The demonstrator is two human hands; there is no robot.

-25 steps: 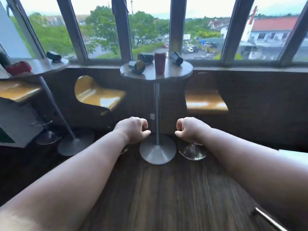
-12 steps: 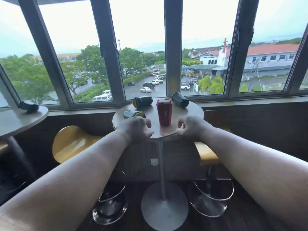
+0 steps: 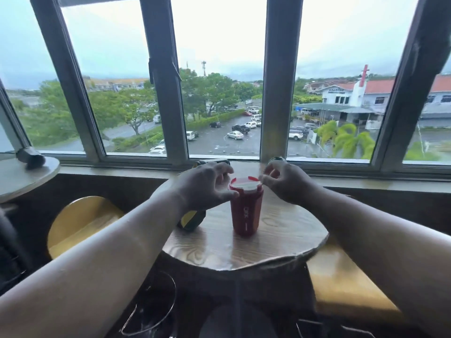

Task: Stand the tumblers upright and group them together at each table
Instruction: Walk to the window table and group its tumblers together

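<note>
A red tumbler [image 3: 246, 211] with a white-and-red lid stands upright in the middle of the round wooden table [image 3: 244, 247]. A dark tumbler with a yellow inside [image 3: 191, 219] lies on its side to the left of it, partly under my left wrist. Two more dark tumblers lie at the table's back, one [image 3: 212, 162] behind my left hand and one [image 3: 277, 159] behind my right hand, both mostly hidden. My left hand [image 3: 207, 186] hovers with its fingers spread, the thumb close to the red tumbler. My right hand [image 3: 285, 181] hovers with curled fingers by the lid, holding nothing.
A second round table [image 3: 29, 174] at the left carries another dark tumbler [image 3: 30, 156] lying on its side. Yellow stools stand at the left [image 3: 80, 220] and right [image 3: 341, 284] of the near table. The window sill [image 3: 366, 176] runs right behind the table.
I have come closer to the table. Both hands have risen from the table's front edge to either side of the red tumbler's top, and their fingers have opened.
</note>
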